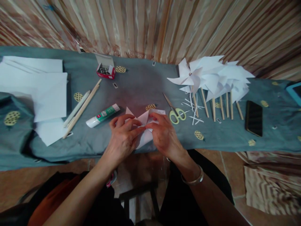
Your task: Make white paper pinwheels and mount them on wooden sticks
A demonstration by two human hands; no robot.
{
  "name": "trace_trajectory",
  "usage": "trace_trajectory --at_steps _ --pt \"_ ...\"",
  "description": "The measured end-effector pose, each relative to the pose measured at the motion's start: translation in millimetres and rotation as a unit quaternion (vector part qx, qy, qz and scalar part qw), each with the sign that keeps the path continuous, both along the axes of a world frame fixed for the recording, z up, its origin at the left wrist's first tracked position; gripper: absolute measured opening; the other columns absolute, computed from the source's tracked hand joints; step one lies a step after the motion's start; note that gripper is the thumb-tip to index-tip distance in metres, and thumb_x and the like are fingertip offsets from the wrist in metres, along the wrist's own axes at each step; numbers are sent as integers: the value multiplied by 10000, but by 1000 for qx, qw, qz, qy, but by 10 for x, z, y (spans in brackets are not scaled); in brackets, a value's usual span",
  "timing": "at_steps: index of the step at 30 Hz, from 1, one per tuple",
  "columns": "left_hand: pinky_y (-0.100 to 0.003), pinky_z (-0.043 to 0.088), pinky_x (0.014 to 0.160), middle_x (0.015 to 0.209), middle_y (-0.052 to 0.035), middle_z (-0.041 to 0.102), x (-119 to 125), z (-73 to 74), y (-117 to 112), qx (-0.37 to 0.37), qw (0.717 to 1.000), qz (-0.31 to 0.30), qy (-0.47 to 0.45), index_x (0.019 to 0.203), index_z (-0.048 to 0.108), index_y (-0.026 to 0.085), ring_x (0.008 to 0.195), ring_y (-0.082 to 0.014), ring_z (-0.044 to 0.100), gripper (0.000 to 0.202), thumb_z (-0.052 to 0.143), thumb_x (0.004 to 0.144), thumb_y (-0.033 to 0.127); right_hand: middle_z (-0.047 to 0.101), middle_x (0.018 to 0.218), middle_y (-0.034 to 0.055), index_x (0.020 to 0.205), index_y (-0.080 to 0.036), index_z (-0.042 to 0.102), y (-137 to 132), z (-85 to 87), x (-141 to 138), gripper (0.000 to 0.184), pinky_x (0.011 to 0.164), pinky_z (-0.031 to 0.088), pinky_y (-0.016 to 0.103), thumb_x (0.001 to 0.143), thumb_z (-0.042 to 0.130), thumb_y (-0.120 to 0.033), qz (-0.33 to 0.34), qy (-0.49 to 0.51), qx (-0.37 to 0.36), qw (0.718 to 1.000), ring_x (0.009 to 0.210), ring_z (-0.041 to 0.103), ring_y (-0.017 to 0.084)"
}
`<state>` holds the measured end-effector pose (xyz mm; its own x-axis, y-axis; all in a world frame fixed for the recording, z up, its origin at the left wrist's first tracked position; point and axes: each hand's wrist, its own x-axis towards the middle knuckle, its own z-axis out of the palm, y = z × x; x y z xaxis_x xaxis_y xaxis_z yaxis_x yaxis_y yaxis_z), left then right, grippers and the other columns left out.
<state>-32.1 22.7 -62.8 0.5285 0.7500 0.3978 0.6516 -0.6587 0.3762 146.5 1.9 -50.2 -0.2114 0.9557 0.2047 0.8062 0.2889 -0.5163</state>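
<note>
Forearms (87,185) are coming in from the bottom edge, a silver bracelet (200,177) circling the right wrist. Just ahead, 2 hands are working over 1 piece of folded white paper (145,138) at the near side of the table, between the glue stick and the scissors. The left hand (122,133) is keeping its fingers bent and narrow on the paper's left part, its thumb reaching toward the middle; the right hand (164,133) is pinching beside a raised fold, fingers close to the thumb. Both are covering much of the sheet, so the exact grip under them is staying hidden. A green and white glue stick (103,115) is lying just beyond the left hand, crowding that side, while green-handled scissors (173,108) are resting near the right hand, blades pointing away. Thin paper strips (196,119) are littering the patterned tablecloth (141,84) right of the scissors, and a dark phone (254,118) is lying farther right. Well to the left, wooden sticks (82,108) and a pale rod (77,108) are lying slanted beside white sheets (51,94). Farther back, white paper pinwheels (190,74) are overlapping at right, their sticks pointing nearer. An open red box (106,74) is holding small metal pieces at left of centre. Behind everything, a striped curtain (141,28) is hanging along the table's far edge.
</note>
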Motion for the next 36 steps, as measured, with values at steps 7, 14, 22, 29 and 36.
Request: trace_trajectory --at_steps 7,14,22,29,36 --pt "-490 299 881 1003 -24 708 -3 2 8 1 1000 -11 9 980 702 292 1087 -303 531 196 537 896 226 588 1216 92 888 -206 734 15 -45 -4 320 967 463 457 844 436 -97 -13 25 4 1000 1096 506 263" --pt "-496 309 883 997 -21 716 29 -5 -2 -7 1000 -9 12 981 704 278 1083 -292 539 202 535 894 209 585 1227 108 884 -186 723 28 -42 -10 318 978 443 456 839 423 -89 -13 19 -7 1000 1108 495 264" --pt "-519 310 902 999 -25 718 15 22 18 -24 999 -19 18 978 700 278 1105 -299 540 190 561 873 204 580 1214 123 888 -158 724 21 18 -2 309 992 438 434 783 443 -83 -6 17 -27 999 1105 501 265" --pt "-532 321 896 979 -36 729 15 43 13 -40 999 -11 -1 955 718 277 1091 -309 557 164 581 880 227 566 1248 113 965 -194 683 -26 82 14 229 998 442 454 821 519 -123 -3 17 -45 999 1133 515 269" --pt "-505 346 869 958 -27 727 1 94 -7 -45 999 6 -2 923 725 296 1042 -286 572 150 579 895 280 569 1245 123 970 -175 672 -30 64 21 205 1014 429 421 826 532 -132 -9 26 -46 999 1150 515 264"
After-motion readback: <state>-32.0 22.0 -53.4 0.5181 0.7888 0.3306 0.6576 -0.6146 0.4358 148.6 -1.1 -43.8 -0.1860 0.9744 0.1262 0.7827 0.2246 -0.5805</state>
